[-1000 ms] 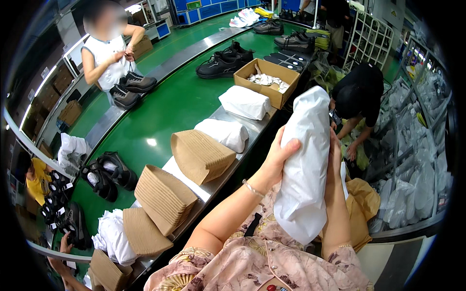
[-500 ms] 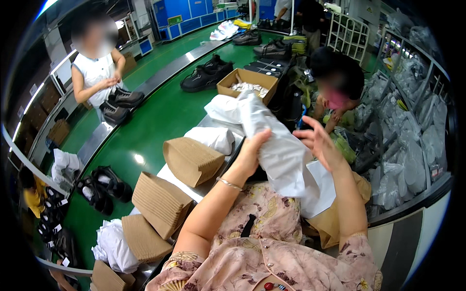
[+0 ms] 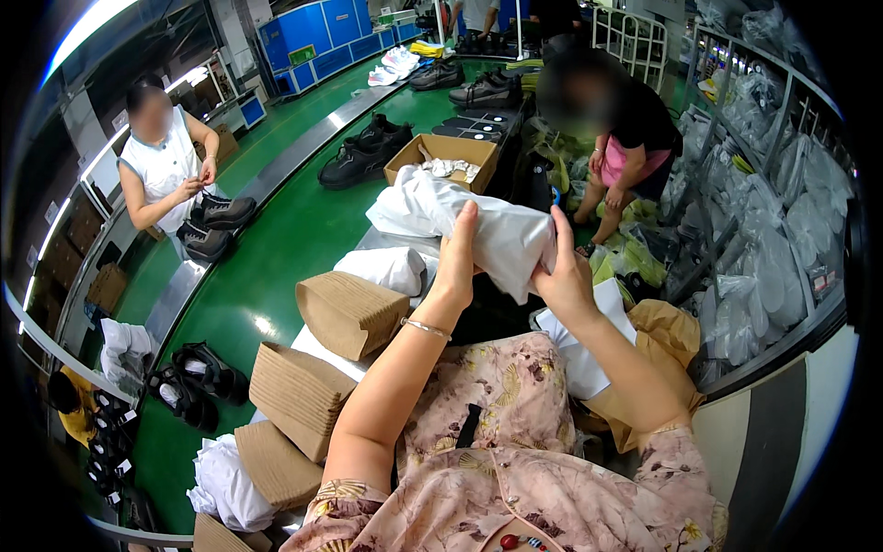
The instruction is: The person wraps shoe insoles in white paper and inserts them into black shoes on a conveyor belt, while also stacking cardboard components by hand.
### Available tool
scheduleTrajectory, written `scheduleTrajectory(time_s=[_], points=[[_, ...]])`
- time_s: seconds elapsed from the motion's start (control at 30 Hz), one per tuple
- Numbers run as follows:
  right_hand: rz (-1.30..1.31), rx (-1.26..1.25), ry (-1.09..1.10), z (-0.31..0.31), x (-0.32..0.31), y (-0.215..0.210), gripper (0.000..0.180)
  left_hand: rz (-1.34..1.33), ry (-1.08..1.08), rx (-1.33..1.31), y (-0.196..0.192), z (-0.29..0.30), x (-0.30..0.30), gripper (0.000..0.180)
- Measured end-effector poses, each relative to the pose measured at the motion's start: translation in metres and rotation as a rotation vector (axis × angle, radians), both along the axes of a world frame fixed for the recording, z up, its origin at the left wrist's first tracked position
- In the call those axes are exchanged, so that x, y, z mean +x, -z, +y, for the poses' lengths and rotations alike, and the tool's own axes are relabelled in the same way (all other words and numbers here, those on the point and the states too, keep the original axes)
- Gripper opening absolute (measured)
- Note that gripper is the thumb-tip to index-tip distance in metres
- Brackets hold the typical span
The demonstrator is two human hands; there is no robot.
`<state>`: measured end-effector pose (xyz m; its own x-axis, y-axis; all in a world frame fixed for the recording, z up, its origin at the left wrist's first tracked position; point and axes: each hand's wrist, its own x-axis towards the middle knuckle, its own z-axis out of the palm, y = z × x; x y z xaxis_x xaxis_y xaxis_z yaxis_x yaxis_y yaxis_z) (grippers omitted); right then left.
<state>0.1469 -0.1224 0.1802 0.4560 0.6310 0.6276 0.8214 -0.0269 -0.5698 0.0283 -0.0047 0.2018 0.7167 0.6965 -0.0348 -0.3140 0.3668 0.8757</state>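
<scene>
A rumpled bundle of white paper is stretched between my hands in front of me. My left hand is closed on its near side, the thumb lying on top. At the right end of the bundle, my right hand grips the paper between thumb and fingers. What the paper may hold inside is hidden. Beyond the bundle stands an open cardboard box with small whitish pieces in it. Another white paper bundle lies to the left of my left hand.
Stacks of folded brown cardboard line my left. Black shoes stand on the green conveyor belt. A person works across the belt; another bends at the right beside a metal rack of bagged grey items. White sheets and brown paper lie nearby.
My right hand, open and off the bundle before, now grips its right end. The bundle has been raised and turned more level. The person at the right has straightened somewhat.
</scene>
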Motion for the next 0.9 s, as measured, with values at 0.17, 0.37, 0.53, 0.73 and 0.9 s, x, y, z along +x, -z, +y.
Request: scheduleTrajectory(time_s=[0.17,0.37,0.53,0.73,0.9], points=[[0.661,0.347,0.054,0.025,0.014,0.022,0.020,-0.159,-0.166,-0.136,-0.004,-0.007,0.026,0.063],[1.466,0.819,-0.408,0.039,-0.012,0.007,0.011,-0.426,-0.250,-0.284,0.017,0.016,0.044,0.050],[1.610,0.814,-0.533,0.051,0.013,0.007,0.009,-0.451,-0.232,-0.322,0.020,0.014,0.072,0.060],[1.094,0.368,-0.028,0.072,0.023,0.023,0.016,-0.549,-0.149,-0.314,0.030,0.030,0.068,0.056],[1.004,0.627,-0.118,0.066,0.043,0.034,0.020,-0.377,-0.225,-0.260,0.025,0.021,0.090,0.053]])
